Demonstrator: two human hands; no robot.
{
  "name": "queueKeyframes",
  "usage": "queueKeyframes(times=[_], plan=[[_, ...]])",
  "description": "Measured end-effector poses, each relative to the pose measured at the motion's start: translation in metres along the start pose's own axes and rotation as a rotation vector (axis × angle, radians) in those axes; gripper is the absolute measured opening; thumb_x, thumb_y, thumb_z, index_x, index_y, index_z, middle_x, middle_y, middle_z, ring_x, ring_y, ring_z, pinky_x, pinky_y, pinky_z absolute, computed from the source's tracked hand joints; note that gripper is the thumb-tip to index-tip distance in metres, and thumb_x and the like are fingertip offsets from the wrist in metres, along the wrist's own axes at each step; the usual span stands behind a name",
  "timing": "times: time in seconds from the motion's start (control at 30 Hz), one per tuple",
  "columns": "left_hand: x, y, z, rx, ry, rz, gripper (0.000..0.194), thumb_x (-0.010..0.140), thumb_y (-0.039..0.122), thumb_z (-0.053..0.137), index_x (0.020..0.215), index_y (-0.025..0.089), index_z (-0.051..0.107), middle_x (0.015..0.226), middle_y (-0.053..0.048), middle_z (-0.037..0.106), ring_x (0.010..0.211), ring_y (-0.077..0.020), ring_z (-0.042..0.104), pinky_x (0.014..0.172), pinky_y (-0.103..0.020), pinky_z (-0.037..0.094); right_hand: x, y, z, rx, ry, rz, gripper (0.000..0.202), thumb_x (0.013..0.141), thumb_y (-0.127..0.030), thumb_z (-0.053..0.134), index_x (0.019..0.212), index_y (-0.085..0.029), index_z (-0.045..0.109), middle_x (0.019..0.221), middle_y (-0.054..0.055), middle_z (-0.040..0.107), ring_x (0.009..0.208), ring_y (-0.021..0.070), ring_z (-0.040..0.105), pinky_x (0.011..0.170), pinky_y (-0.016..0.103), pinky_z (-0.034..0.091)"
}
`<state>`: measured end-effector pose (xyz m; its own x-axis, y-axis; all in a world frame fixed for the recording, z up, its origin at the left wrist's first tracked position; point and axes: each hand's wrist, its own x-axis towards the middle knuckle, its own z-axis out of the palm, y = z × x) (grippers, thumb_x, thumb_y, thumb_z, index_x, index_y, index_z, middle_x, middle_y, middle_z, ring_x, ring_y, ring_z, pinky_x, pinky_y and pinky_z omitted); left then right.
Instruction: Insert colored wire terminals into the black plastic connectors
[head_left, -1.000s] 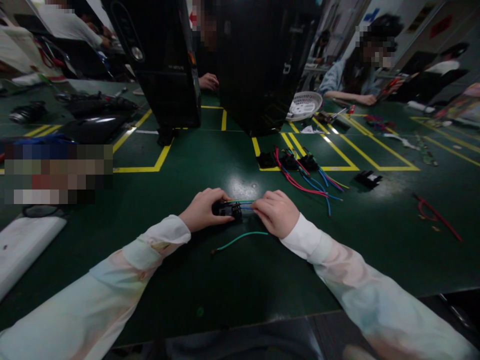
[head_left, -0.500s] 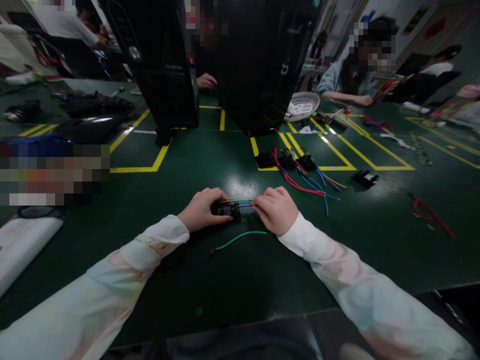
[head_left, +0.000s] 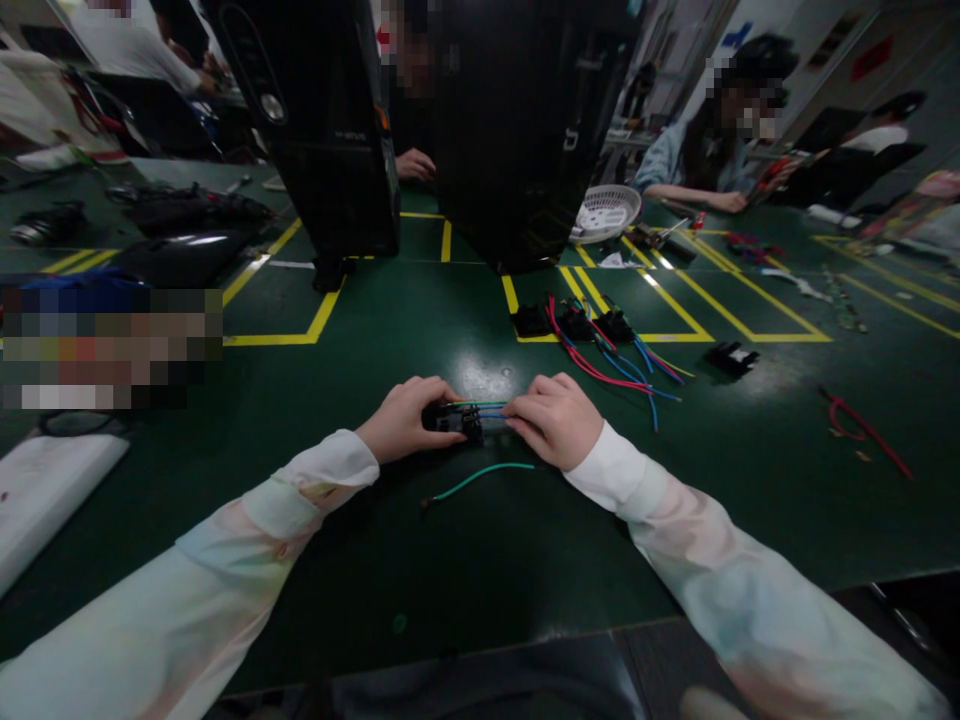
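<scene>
A small black connector block (head_left: pixel 470 424) is held between the thumb and fingers of my left hand (head_left: pixel 409 420). Green and blue wires (head_left: pixel 491 409) run from it to the right, where the fingertips of my right hand (head_left: pixel 559 420) pinch them. Below both hands a loose green wire (head_left: pixel 484 474) lies on the table, a dark end at its left. Beyond my right hand stand several black blocks (head_left: pixel 575 322) with red, blue and yellow wires trailing from them.
Two tall black cases (head_left: pixel 337 150) rise at the back. Behind them sits a white basket (head_left: pixel 607 212). A black part (head_left: pixel 732 358) and a red wire (head_left: pixel 870 435) lie to the right, a white box (head_left: pixel 56 490) at far left. People sit across the green table (head_left: pixel 360 560).
My right hand has shifted very slightly to the right along the wires. My left hand keeps its hold on the black block.
</scene>
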<state>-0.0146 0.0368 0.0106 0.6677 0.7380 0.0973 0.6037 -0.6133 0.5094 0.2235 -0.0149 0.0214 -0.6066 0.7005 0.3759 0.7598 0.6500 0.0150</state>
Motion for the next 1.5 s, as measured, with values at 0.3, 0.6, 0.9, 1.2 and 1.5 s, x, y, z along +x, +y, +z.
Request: queueKeyframes(times=[0.3, 0.6, 0.9, 1.2, 1.5], plan=[[0.0, 0.0, 0.001, 0.002, -0.006, -0.007, 0.035, 0.067, 0.042, 0.067, 0.093, 0.02, 0.057, 0.094, -0.002, 0.059, 0.087, -0.0214, 0.051, 0.075, -0.033, 0.036, 0.0, -0.001, -0.003, -0.057, -0.044, 0.04, 0.023, 0.09, -0.028, 0.042, 0.078, -0.018, 0.058, 0.073, 0.002, 0.064, 0.074, 0.016, 0.045, 0.067, 0.03, 0.022], [-0.001, -0.001, 0.001, -0.002, -0.007, -0.001, 0.035, 0.068, 0.043, 0.066, 0.092, 0.02, 0.057, 0.094, -0.002, 0.059, 0.087, -0.022, 0.051, 0.075, -0.034, 0.036, -0.001, -0.001, -0.002, 0.004, -0.039, -0.026, 0.022, 0.089, -0.027, 0.043, 0.074, -0.017, 0.057, 0.067, 0.002, 0.06, 0.074, 0.0163, 0.042, 0.067, 0.03, 0.022], [0.0, -0.002, 0.001, 0.002, -0.011, 0.013, 0.035, 0.068, 0.043, 0.067, 0.092, 0.02, 0.057, 0.093, -0.002, 0.059, 0.086, -0.0215, 0.05, 0.075, -0.033, 0.036, -0.001, -0.002, 0.002, 0.026, -0.023, -0.037, 0.018, 0.087, -0.023, 0.043, 0.084, -0.017, 0.06, 0.069, 0.004, 0.059, 0.074, 0.0168, 0.042, 0.065, 0.03, 0.022], [0.0, -0.001, 0.0, 0.006, -0.013, 0.002, 0.034, 0.068, 0.042, 0.066, 0.093, 0.02, 0.057, 0.094, -0.002, 0.059, 0.087, -0.0217, 0.051, 0.075, -0.034, 0.036, -0.001, -0.004, 0.003, 0.022, -0.022, 0.026, 0.017, 0.086, -0.023, 0.044, 0.084, -0.018, 0.06, 0.069, 0.003, 0.06, 0.074, 0.017, 0.042, 0.066, 0.031, 0.022], [0.0, 0.0, 0.0, 0.018, -0.003, -0.001, 0.033, 0.068, 0.041, 0.067, 0.092, 0.021, 0.057, 0.093, -0.002, 0.06, 0.086, -0.0211, 0.051, 0.075, -0.033, 0.036, -0.001, -0.009, 0.004, 0.009, -0.047, 0.064, 0.015, 0.085, -0.021, 0.044, 0.082, -0.017, 0.059, 0.066, 0.003, 0.058, 0.074, 0.0173, 0.043, 0.068, 0.032, 0.022]])
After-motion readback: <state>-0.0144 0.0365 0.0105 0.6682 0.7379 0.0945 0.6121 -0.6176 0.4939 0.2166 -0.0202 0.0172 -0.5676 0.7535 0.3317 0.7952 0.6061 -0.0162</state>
